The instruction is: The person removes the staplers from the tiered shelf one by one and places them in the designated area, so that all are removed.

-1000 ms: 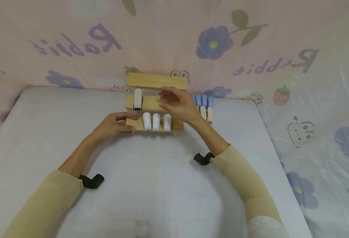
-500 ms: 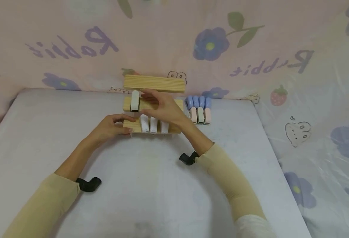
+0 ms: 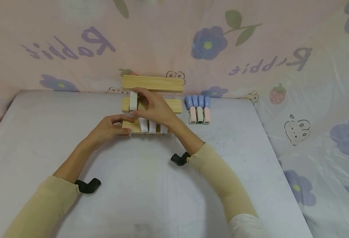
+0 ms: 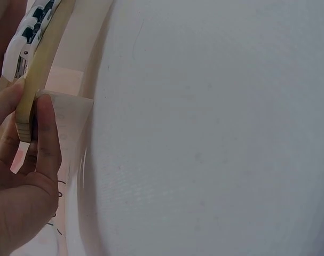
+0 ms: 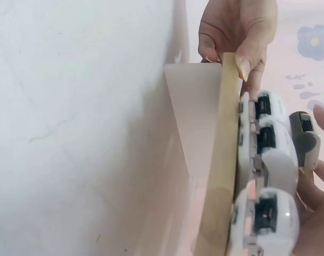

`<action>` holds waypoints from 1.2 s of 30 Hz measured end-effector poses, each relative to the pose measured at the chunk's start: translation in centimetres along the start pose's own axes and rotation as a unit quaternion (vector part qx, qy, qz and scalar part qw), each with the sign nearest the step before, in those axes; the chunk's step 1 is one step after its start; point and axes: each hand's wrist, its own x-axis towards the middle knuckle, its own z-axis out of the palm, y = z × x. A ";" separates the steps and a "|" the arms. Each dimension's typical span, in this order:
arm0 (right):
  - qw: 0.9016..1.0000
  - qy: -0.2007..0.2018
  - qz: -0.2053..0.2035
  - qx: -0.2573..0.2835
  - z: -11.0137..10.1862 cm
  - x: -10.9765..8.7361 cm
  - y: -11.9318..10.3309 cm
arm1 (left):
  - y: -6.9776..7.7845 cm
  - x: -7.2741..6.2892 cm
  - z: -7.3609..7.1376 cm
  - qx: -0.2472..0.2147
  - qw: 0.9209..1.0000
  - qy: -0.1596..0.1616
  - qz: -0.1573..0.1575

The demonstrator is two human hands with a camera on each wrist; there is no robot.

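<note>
My left hand (image 3: pixel 103 132) pinches the left end of the front board of a tiered wooden rack (image 3: pixel 127 124), thumb and fingers on opposite faces of the wood (image 4: pixel 31 90). My right hand (image 3: pixel 157 109) reaches over the rack, and its thumb and forefinger pinch the two ends of a pale green mini stapler (image 3: pixel 133 101) at the left of the middle board. On the front board stand several white mini staplers (image 5: pixel 276 149), partly covered by my right hand in the head view. Clear side panels (image 5: pixel 191 106) carry the boards.
To the right of the rack sits a group of mini staplers: several blue ones (image 3: pixel 195 101) behind, with pink ones (image 3: pixel 193 115) and a pale green one (image 3: pixel 199 115) in front. The rack's top board (image 3: pixel 152 83) stands close to the patterned curtain (image 3: pixel 150 43) behind the white table (image 3: pixel 144 198).
My right hand has moved left across the rack and closed its fingertips on the pale green mini stapler. My left hand has kept its hold on the front board.
</note>
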 end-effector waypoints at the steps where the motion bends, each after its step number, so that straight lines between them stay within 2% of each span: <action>1: 1.000 0.004 0.000 -0.005 0.1 0.1 -0.1 | 0.0 0.0 0.0 -0.003 1.000 0.000 -0.001; 8: 1.000 0.023 -0.002 -0.021 0.4 0.2 -0.3 | -0.2 -0.1 -0.1 0.001 1.000 0.003 0.003; 16: 0.999 0.017 0.033 0.002 -0.1 -0.3 -0.2 | -0.4 -0.1 -0.1 0.000 1.000 0.006 0.003; 28: 0.999 0.026 0.000 0.043 -1.6 -2.0 1.2 | -0.4 0.1 0.0 0.003 1.000 0.002 0.008; 36: 0.997 0.038 0.012 0.070 -3.0 -3.2 2.4 | -0.3 0.5 -0.2 0.013 1.000 0.002 0.002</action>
